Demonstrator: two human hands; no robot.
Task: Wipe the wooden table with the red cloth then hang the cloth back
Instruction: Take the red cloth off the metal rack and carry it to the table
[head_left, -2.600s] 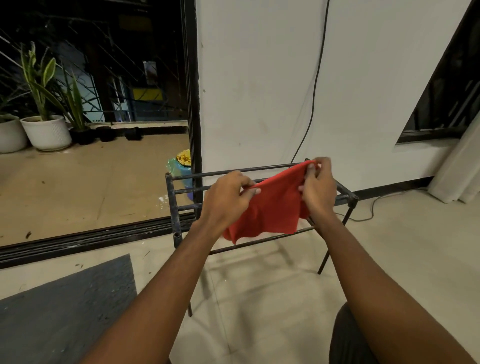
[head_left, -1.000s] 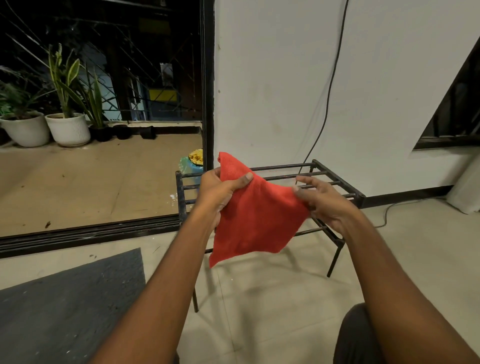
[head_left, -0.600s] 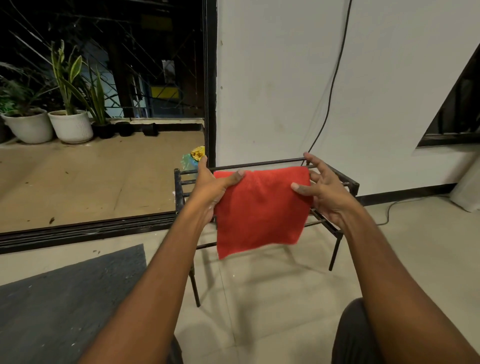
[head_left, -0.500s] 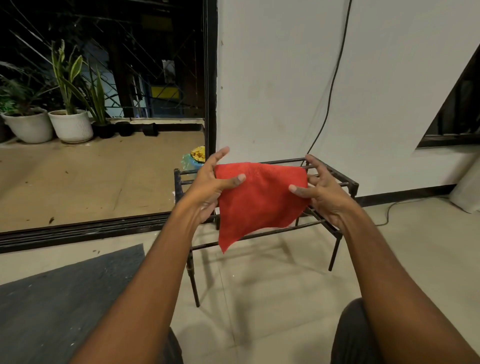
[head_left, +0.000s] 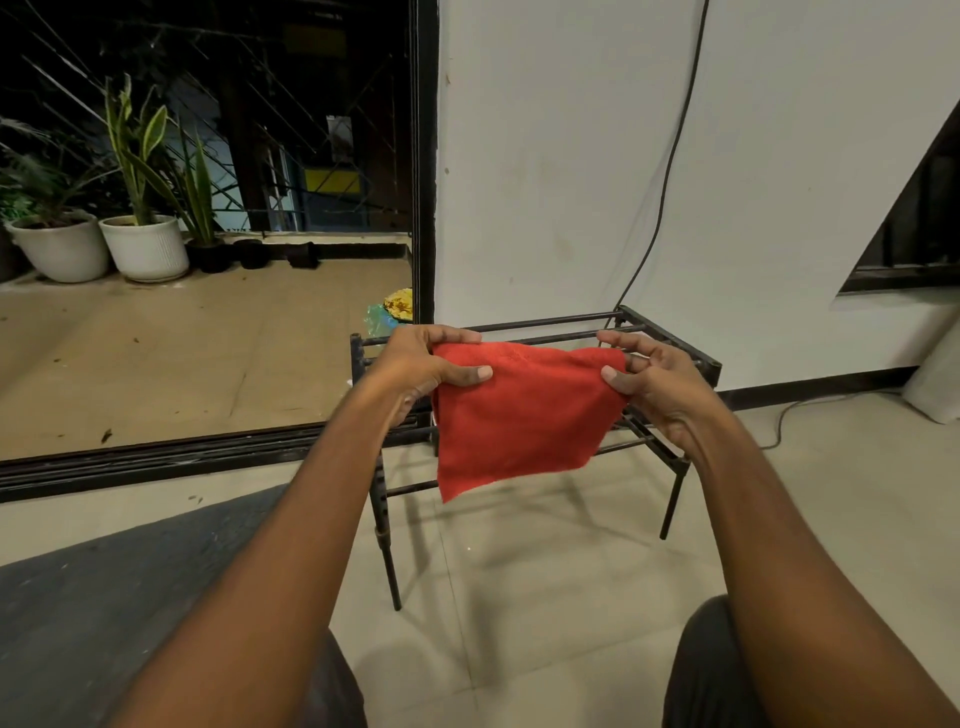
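The red cloth (head_left: 519, 415) is stretched between both hands in front of a low black metal rack (head_left: 670, 343). My left hand (head_left: 421, 369) pinches its upper left corner between thumb and fingers. My right hand (head_left: 654, 379) pinches the upper right corner. The cloth's top edge lies level with the rack's upper bars, and its lower part hangs free, coming to a point at the lower left. I cannot tell whether the cloth touches a bar. No wooden table is in view.
The rack stands against a white wall (head_left: 545, 156) with a black cable (head_left: 670, 156) running down it. A sliding door frame (head_left: 423, 156) opens to a balcony with potted plants (head_left: 145, 244). A dark mat (head_left: 104, 597) lies on the tiled floor at left.
The cloth was shaken out and spread wide between both hands. In the last half second both hands lowered it slightly toward the rack's top bars and pulled its top edge wider.
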